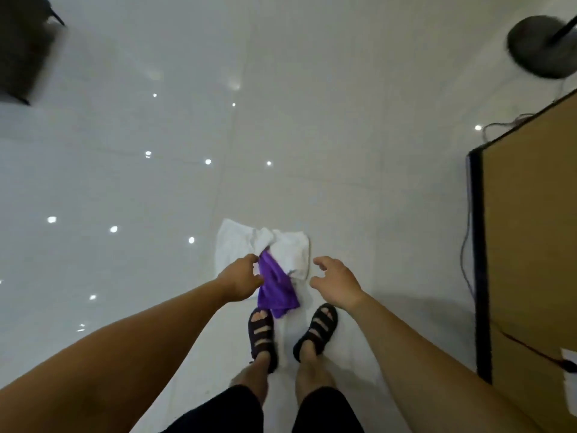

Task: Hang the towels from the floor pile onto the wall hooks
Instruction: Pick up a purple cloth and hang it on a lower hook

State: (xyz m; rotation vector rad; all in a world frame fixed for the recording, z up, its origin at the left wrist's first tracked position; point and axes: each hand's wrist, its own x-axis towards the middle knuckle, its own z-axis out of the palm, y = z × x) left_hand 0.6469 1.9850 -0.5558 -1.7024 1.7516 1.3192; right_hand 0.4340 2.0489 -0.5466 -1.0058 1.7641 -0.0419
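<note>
A purple towel (277, 289) hangs from a person's left hand (239, 281), its upper edge pinched between thumb and curled fingers and its lower end drooping down to just in front of the left sandal (262, 334). Directly behind it a crumpled white towel (234, 248) lies on the glossy pale tiled floor (140, 182), and the purple cloth overlaps its near edge in this view; whether the two fabrics actually touch is hard to tell through the blur. The right hand (336, 284) hovers just to the right of both towels, fingers spread and loosely bent, gripping nothing. The person stands with both feet close to the pile, the right sandal (317, 329) beneath the right wrist, dark shorts visible at the bottom edge. On the right a brown board with a dark edge (530, 245) stands well apart from the towels, a thin cable (467, 245) trailing along its side. A round dark stand base (540, 46) sits at the top right corner, and a blurred dark object (22, 48) fills the top left.
</note>
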